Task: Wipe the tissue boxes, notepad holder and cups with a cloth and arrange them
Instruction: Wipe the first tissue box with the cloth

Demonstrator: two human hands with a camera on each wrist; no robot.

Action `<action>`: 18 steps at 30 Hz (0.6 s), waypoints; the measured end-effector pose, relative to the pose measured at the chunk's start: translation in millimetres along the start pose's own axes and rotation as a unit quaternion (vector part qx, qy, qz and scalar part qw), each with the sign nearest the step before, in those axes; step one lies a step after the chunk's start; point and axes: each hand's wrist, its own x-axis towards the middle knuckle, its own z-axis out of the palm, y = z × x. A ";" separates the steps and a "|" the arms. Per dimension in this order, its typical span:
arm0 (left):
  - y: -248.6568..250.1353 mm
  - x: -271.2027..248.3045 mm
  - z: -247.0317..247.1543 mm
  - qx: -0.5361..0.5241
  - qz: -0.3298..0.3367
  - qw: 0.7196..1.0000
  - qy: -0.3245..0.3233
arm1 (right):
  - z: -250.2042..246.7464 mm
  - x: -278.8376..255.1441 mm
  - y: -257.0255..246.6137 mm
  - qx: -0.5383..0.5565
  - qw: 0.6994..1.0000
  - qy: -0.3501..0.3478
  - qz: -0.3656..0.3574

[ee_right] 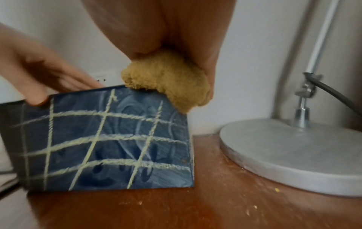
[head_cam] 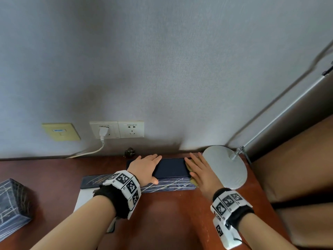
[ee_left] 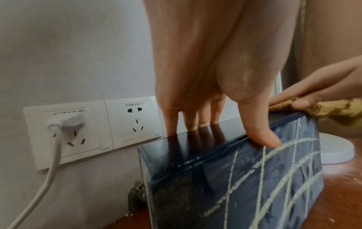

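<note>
A dark blue tissue box point(head_cam: 171, 169) with cream lines on its front point(ee_right: 109, 139) stands on the reddish wooden desk point(head_cam: 171, 217) by the wall. My left hand point(head_cam: 147, 166) lies flat on the left part of the box's glossy top point(ee_left: 195, 144), fingers straight and the thumb against the front edge. My right hand point(head_cam: 198, 168) presses a yellow-brown cloth point(ee_right: 168, 80) onto the right end of the top. The cloth point(head_cam: 193, 181) bulges over the box's right front corner.
A round grey lamp base point(head_cam: 225, 166) with a slanted metal rod sits right of the box, close to my right hand. Wall sockets point(head_cam: 117, 129) with a white plug and cable are behind. A second patterned box point(head_cam: 12, 201) stands at far left. A flat patterned piece point(head_cam: 93, 180) lies left of the box.
</note>
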 end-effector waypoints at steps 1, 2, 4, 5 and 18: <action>1.2 -0.1 -1.7 0.001 -0.002 1.000 -0.003 | -4.6 -3.1 1.7 0.050 0.998 0.030 0.003; 2.9 -0.3 -3.2 0.003 -0.005 1.000 -0.005 | -11.8 -6.0 1.3 0.145 0.986 0.060 0.049; 7.9 0.5 -4.3 0.017 -0.007 1.000 -0.004 | -16.5 -7.3 12.5 0.265 0.943 0.087 0.180; 12.1 1.9 -3.3 0.027 -0.005 1.000 0.002 | -18.0 -8.2 20.8 0.323 0.911 0.103 0.234; 97.7 47.7 24.9 0.016 0.005 0.995 0.099 | 5.9 -14.1 43.7 0.396 0.846 0.058 0.352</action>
